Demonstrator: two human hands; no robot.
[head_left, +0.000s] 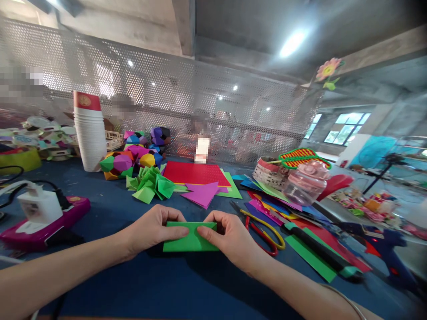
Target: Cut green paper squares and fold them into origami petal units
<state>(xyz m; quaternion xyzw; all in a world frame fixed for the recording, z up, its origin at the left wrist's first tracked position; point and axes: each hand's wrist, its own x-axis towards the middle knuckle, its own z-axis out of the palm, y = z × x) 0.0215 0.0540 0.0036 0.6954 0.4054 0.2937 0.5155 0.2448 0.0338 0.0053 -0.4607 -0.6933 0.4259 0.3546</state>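
A folded sheet of green paper (190, 243) is held level between my two hands, above the dark blue tabletop (200, 284). My left hand (158, 229) pinches its left part, thumb lying on the near face and fingers behind. On the right part, my right hand (225, 231) grips it the same way, the two thumb tips close together. A crease runs along the paper's upper edge. Just right of my right hand lie scissors (263, 229) with red and yellow handles. Beyond my hands sits a pile of folded green paper pieces (150, 183).
Behind are purple paper (202, 194), a red sheet (196, 173) and colourful paper balls (118, 164). Stacked paper cups (90, 133) and a power strip (66, 222) stand left. To the right are a utility knife (320, 249), a glue gun (383, 244) and a clear bottle (305, 182).
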